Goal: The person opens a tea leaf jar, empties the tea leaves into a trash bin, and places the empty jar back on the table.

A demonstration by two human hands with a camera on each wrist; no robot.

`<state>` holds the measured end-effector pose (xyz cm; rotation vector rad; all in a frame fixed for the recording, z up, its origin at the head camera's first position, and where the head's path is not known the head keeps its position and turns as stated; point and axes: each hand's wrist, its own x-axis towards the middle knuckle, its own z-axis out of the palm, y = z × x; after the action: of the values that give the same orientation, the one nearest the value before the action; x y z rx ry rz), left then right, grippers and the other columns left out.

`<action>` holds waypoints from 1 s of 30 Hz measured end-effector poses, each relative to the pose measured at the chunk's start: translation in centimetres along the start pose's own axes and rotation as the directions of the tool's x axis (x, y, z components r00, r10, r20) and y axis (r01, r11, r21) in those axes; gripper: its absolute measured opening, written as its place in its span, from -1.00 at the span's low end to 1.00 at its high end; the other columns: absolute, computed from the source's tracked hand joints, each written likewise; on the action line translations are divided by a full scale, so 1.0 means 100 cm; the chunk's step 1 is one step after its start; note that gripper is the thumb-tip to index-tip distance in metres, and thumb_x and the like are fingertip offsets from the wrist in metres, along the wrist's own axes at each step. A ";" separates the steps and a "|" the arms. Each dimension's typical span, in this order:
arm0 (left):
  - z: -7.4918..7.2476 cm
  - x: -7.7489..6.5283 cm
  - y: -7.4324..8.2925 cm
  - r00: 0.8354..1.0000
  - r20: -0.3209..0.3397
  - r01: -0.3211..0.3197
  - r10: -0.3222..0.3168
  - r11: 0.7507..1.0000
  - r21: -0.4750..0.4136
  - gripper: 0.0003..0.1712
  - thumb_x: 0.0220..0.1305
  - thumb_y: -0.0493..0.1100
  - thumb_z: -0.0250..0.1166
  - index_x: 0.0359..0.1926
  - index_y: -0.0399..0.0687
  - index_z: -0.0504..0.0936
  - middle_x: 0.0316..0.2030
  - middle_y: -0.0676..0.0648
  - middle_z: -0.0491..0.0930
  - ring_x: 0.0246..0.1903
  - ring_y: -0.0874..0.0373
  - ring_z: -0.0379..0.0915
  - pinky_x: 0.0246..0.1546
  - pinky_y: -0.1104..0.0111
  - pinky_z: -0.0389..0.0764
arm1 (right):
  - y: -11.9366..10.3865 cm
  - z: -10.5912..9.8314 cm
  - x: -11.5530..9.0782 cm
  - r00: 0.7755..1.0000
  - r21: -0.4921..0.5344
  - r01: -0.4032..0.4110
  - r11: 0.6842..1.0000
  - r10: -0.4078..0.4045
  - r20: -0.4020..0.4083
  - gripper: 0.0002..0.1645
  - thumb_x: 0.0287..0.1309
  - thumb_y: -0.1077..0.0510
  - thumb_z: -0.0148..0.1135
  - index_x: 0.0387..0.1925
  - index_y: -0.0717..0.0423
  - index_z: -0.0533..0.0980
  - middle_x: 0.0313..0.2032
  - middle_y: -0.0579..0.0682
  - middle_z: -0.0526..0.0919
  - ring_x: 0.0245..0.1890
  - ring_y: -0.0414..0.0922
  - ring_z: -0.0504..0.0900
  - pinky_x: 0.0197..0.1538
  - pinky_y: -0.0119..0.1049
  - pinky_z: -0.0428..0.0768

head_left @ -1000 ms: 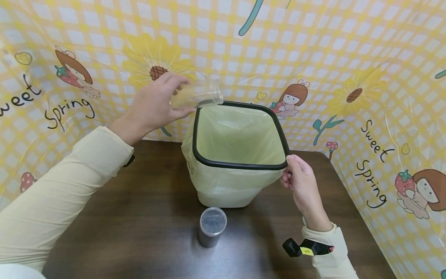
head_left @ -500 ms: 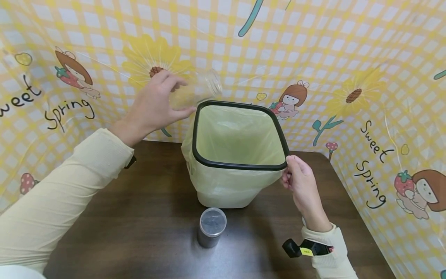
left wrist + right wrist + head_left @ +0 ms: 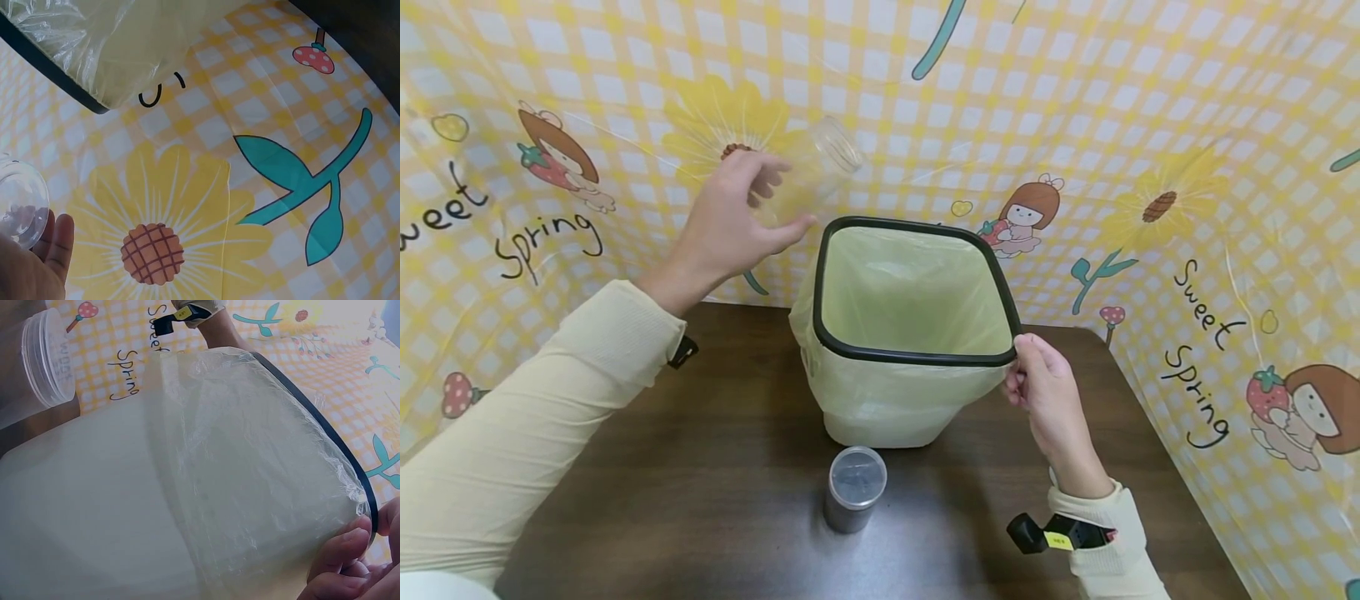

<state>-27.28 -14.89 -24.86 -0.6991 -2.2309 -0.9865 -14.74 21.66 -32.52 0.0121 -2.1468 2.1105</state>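
My left hand grips a clear plastic jar, its fingers and thumb around the base end. The jar tilts with its mouth up and to the right, above the bin's back left corner. A white trash bin stands mid-table, lined with a pale yellow bag under a black rim ring. At the bin's front right corner, my right hand pinches the ring and bag between thumb and fingers. In the right wrist view those fingers lie against the bag below the ring.
A lidded clear jar with dark contents stands upright on the dark wooden table, just in front of the bin. Behind and beside the table hangs a yellow checked cloth with flowers and cartoon figures.
The left hand has turned the jar from nearly level to mouth-up, raising its mouth away from the bin's rim. The right hand and bin have stayed put.
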 end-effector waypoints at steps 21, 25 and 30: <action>0.008 -0.009 -0.006 0.997 -0.062 0.027 -0.035 0.992 -0.126 -0.39 0.08 -0.26 0.49 0.10 -0.40 0.45 -0.16 -0.25 0.58 -0.18 0.00 0.52 -0.05 0.48 0.49 | 0.001 0.000 0.001 1.000 0.002 0.002 1.000 -0.002 0.005 -0.58 0.57 0.09 -0.10 -0.51 0.08 0.36 -0.65 -0.10 0.38 -0.65 -0.23 0.34 -0.55 -0.46 0.33; 0.009 -0.012 -0.007 0.996 -0.054 0.060 -0.070 0.985 -0.160 -0.36 0.09 -0.31 0.47 0.14 -0.40 0.39 -0.13 -0.23 0.60 -0.16 0.03 0.53 -0.05 0.47 0.52 | 0.001 0.000 0.001 1.000 -0.001 0.006 1.000 -0.006 0.007 -0.57 0.57 0.10 -0.10 -0.51 0.09 0.36 -0.65 -0.10 0.38 -0.65 -0.23 0.34 -0.55 -0.46 0.32; 0.009 -0.017 -0.007 0.996 -0.047 0.065 -0.074 0.982 -0.179 -0.34 0.09 -0.36 0.44 0.16 -0.38 0.33 -0.10 -0.24 0.62 -0.15 -0.05 0.58 -0.08 0.42 0.56 | 0.000 0.000 0.001 1.000 -0.003 0.025 1.000 -0.025 0.019 -0.57 0.57 0.12 -0.11 -0.51 0.11 0.35 -0.66 -0.09 0.38 -0.66 -0.23 0.33 -0.57 -0.45 0.28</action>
<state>-26.86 -14.96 -26.88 -0.6668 -2.1516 -1.2359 -14.84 21.65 -32.55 0.0585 -2.1494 2.1020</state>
